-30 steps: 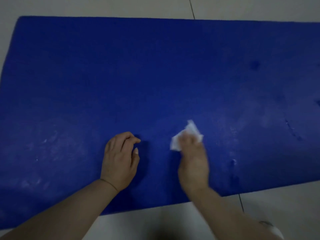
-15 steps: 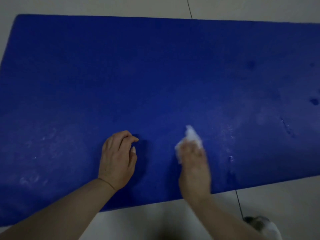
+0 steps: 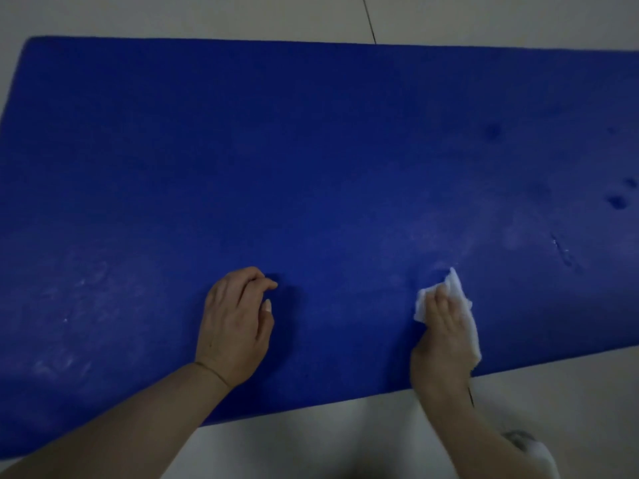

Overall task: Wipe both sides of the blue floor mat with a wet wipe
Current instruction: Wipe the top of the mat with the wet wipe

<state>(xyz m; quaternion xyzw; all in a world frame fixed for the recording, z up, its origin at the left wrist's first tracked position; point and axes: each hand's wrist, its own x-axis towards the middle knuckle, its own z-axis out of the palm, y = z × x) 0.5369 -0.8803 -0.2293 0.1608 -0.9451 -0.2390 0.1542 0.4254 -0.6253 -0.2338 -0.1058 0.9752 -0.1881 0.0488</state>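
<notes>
We are partway through the mat's upper face: our right hand [image 3: 444, 335] presses the wet wipe [image 3: 458, 295] flat near the near edge of the blue floor mat [image 3: 311, 150] on the tiled floor [image 3: 518, 19]. Our left hand [image 3: 237, 326] rests there, fingers loosely curled, grasping nothing. Dark spots remain far right; the underside awaits.

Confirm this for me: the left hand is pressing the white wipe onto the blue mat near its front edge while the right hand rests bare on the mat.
Not right: the hands are swapped. In the head view the right hand presses the white wipe onto the blue mat near its front edge, while the left hand rests bare on the mat.
</notes>
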